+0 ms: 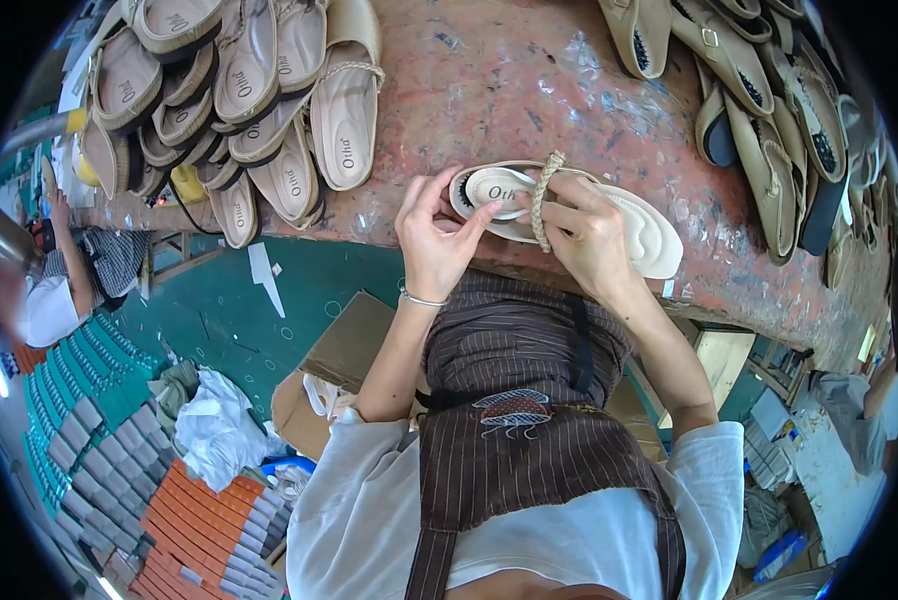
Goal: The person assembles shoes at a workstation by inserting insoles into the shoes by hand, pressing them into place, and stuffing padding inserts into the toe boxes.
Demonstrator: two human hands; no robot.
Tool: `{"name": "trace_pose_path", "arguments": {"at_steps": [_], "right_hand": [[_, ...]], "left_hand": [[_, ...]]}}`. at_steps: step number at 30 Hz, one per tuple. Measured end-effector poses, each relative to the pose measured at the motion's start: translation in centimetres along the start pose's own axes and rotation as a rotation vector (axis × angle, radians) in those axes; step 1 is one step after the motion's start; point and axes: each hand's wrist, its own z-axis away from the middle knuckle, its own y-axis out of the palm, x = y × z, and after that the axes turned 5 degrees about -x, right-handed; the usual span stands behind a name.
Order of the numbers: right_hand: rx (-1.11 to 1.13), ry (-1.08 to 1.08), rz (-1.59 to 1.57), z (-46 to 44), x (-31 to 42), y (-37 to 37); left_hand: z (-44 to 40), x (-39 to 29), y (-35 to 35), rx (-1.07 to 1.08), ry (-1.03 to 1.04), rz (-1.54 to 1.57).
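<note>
A tan sandal with a braided strap lies at the near edge of the worktable, heel to the left. A cream insole with dark lettering at its heel passes under the strap and sticks out at the toe end. My left hand is closed on the sandal's heel, thumb over the insole and fingers at the rim. My right hand has its fingers curled round the insole beside the strap. Its fingertips are partly hidden. Black stitching or bristly patch shows inside the heel.
A pile of sandals with lettered insoles stands at the left of the worktable. Tan sandals with dark inner heels are heaped at the right. Below sit a cardboard box and stacked orange parts. Another person is at far left.
</note>
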Motion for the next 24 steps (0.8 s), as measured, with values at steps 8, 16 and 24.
{"name": "trace_pose_path", "arguments": {"at_steps": [8, 16, 24], "right_hand": [[0.083, 0.032, -0.027, -0.5, 0.3, 1.0], [0.147, 0.003, 0.088, -0.3, 0.3, 1.3], [0.394, -0.169, -0.011, -0.7, -0.4, 1.1]], "left_hand": [[-0.4, 0.5, 0.3, -0.038, -0.021, 0.072], [-0.8, 0.9, 0.6, -0.070, -0.074, 0.063], [-1.3, 1.8, 1.0, -0.074, -0.174, 0.109]]}}
